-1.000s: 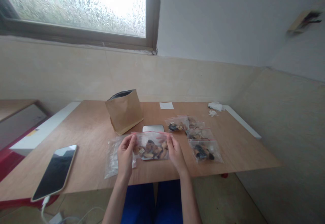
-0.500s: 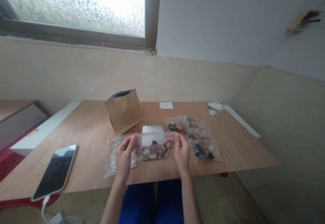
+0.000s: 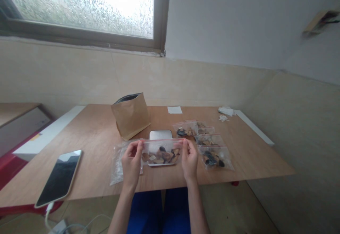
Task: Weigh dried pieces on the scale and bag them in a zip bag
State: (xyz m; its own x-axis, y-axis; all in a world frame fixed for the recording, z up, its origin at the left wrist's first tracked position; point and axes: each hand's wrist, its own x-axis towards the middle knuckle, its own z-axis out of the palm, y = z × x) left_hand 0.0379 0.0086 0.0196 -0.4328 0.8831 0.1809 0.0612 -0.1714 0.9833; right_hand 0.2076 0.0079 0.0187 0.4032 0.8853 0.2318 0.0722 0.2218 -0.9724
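Note:
Between my hands a clear zip bag with a red-edged top is stretched sideways; brown and dark dried pieces and a small white packet lie inside it. My left hand pinches its upper left corner, and my right hand pinches the upper right one. Behind the bag, partly covered by it, is a flat silver-topped device, perhaps a small scale. Flat clear plastic bags lie under and beside my left hand. To the right of my right hand rest several filled zip bags.
A brown paper pouch stands with its top open behind the flat bags. A phone on a white cable lies at the left. Farther back are a white paper slip and crumpled white scraps. The table's edge runs in front.
The top edge of the zip bag has dipped slightly between my hands, and both hands keep their pinch on its corners. The whole view has shifted a little; the things on the table stay put.

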